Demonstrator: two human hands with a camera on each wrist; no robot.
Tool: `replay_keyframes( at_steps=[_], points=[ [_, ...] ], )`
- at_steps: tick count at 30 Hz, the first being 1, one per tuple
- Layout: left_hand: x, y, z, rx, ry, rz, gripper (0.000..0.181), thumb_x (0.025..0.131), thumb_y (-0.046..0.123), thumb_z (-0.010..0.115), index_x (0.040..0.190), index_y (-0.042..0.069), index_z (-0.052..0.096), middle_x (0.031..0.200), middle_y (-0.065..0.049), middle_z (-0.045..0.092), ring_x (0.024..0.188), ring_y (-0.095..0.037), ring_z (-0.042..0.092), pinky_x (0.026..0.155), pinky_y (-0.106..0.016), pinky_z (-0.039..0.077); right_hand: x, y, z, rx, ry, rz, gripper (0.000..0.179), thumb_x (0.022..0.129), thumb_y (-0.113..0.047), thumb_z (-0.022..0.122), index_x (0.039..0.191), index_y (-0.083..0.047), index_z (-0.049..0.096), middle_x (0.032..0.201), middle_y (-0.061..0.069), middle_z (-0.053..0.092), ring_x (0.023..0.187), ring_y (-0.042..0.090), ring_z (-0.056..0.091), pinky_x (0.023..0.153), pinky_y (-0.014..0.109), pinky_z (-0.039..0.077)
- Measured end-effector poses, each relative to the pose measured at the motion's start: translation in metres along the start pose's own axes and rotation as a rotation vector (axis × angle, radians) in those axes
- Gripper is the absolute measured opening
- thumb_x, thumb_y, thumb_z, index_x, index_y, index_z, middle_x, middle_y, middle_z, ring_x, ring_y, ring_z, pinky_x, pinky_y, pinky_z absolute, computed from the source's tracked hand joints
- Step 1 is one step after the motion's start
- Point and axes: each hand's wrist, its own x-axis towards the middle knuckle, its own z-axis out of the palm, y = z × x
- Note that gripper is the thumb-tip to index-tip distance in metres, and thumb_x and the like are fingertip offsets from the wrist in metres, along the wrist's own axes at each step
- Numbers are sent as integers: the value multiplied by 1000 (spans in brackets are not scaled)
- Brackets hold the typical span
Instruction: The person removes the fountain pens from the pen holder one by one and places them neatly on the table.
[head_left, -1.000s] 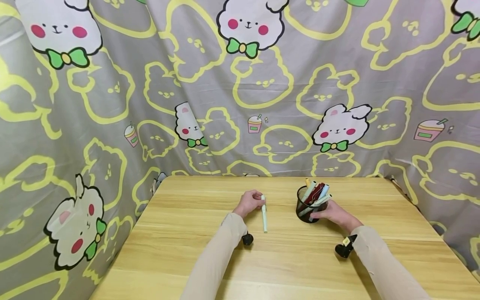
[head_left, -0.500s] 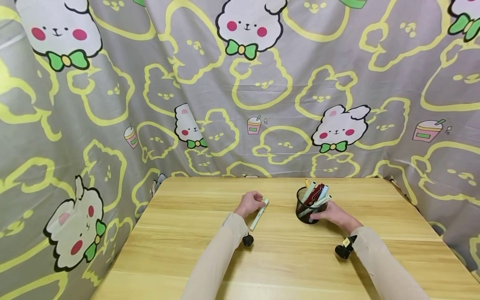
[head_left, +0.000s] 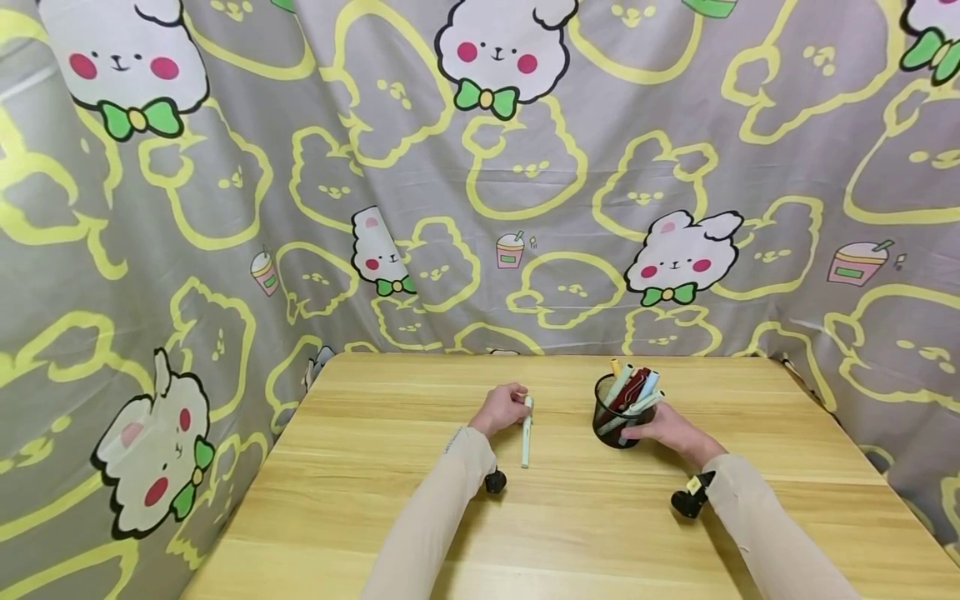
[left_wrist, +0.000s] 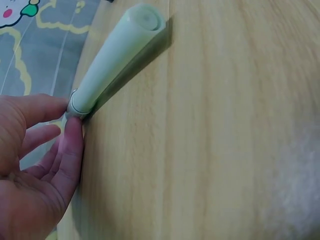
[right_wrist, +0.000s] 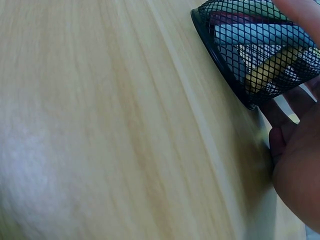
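Observation:
A pale green pen [head_left: 527, 446] points toward me, low over the table. My left hand [head_left: 502, 408] pinches it near its far end. In the left wrist view, thumb and finger meet at a metal ring on the pen [left_wrist: 117, 57]; its flat round end is raised off the wood and casts a shadow. To the right, a black mesh pen holder [head_left: 606, 427] stands upright with several pens in it. My right hand [head_left: 671, 429] grips the holder from its right side. The right wrist view shows the hand [right_wrist: 305, 170] curled around the mesh, fingers partly hidden.
The wooden table [head_left: 585, 533] reaches back to a grey curtain [head_left: 555, 300] with yellow and rabbit prints. Yellow, green, dark red and light blue pens lean out of the holder. A black wrist camera [head_left: 495, 481] hangs under the left sleeve, another [head_left: 688, 500] under the right.
The pen's near end swung to the left, then back to the right, pivoting at my left fingers. My right hand and the pen holder have stayed in place.

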Motion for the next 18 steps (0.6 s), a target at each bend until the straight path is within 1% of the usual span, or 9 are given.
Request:
replay_keyframes(
  at_steps=[4, 8, 9, 12, 15, 16, 18],
  points=[
    [0, -1, 0, -17, -4, -3, 39, 86, -1, 64, 123, -7, 56, 99, -13, 61, 81, -19, 63, 69, -27, 56, 0, 0, 0, -7, 6, 12, 63, 77, -8, 78, 130, 8, 46, 122, 23, 57, 103, 8, 56, 90, 15, 39],
    [-2, -1, 0, -29, 0, -4, 36, 85, 0, 66, 120, -6, 59, 97, -11, 61, 82, -20, 64, 71, -27, 56, 0, 0, 0, -16, 5, 19, 65, 77, -10, 78, 131, 8, 45, 123, 24, 56, 104, 8, 56, 90, 15, 38],
    [-2, -2, 0, -26, 6, 22, 34, 84, 0, 67, 117, -6, 60, 94, -10, 61, 79, -18, 64, 67, -26, 56, 0, 0, 0, -17, 7, 18, 66, 77, -10, 78, 131, 8, 45, 123, 24, 56, 104, 8, 56, 90, 15, 38],
    [-5, 1, 0, -42, 24, 28, 31, 83, -1, 67, 113, -6, 62, 91, -8, 61, 77, -17, 64, 65, -26, 56, 1, 1, 0, -24, 9, 8, 67, 77, -10, 78, 131, 8, 44, 124, 25, 55, 105, 8, 54, 91, 14, 38],
    [-6, 3, 2, -50, 48, 23, 29, 84, -2, 66, 112, -6, 62, 92, -10, 61, 78, -18, 64, 65, -27, 56, 2, 1, -1, -27, 20, 6, 69, 76, -9, 79, 133, 7, 44, 126, 25, 54, 108, 7, 53, 91, 13, 36],
    [-6, 4, 2, -57, 53, -5, 30, 85, -2, 65, 114, -6, 61, 95, -11, 61, 81, -19, 64, 67, -28, 57, 2, 1, -1, -30, 20, 9, 69, 76, -10, 79, 133, 7, 44, 126, 24, 54, 108, 7, 53, 91, 14, 36],
    [-6, 3, 4, -54, 64, -7, 31, 85, -3, 65, 115, -7, 60, 97, -12, 61, 81, -20, 63, 67, -28, 57, 1, 0, -2, -36, 15, 15, 69, 77, -10, 79, 134, 6, 43, 127, 24, 53, 109, 8, 52, 92, 15, 36]
  ],
)
